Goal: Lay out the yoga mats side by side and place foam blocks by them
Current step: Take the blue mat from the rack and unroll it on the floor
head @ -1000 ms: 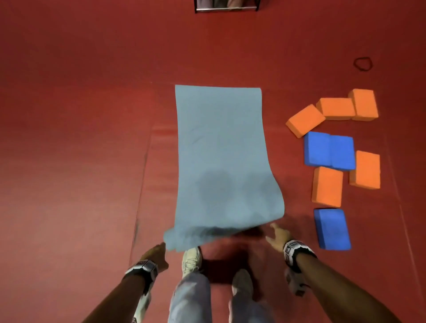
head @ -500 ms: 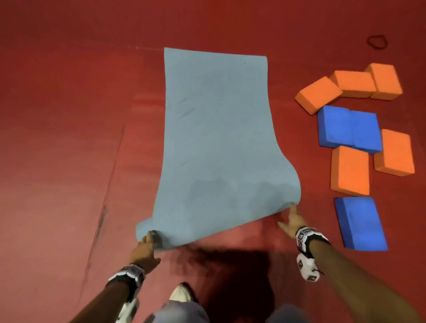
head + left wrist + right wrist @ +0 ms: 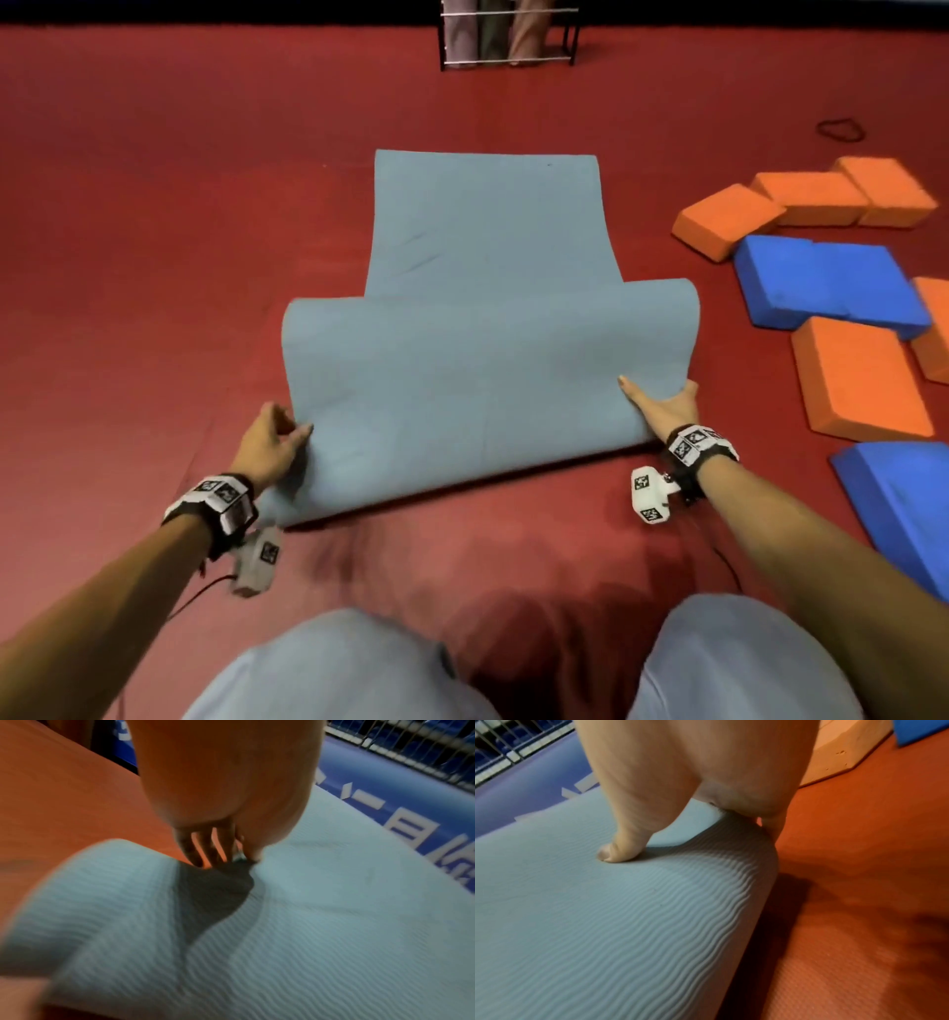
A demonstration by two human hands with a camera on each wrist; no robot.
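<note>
Mat position: the grey-blue yoga mat lies on the red floor straight ahead of the person, at 12 o'clock from the knees.
Long axis: it runs from 6 to 12 o'clock, away from the body; the far end lies flat, the near end is lifted and humps up in a wave across the width.
Left hand: pinches the near left corner, thumb on top and fingers curled under the edge, as the left wrist view shows.
Right hand: holds the near right corner, thumb pressed on the top face, the other fingers wrapped round the side edge.
Nearer hand: neither; the two sit level on the near short edge, so the pull looks symmetrical.
Coming move, as I judge it: draw the near edge toward 6 o'clock and lower it so the hump flattens.
Foam blocks: orange and blue, clustered at 2 to 3 o'clock, apart from the mat and not yet placed.
Risk: uneven pull would skew the axis.
</note>
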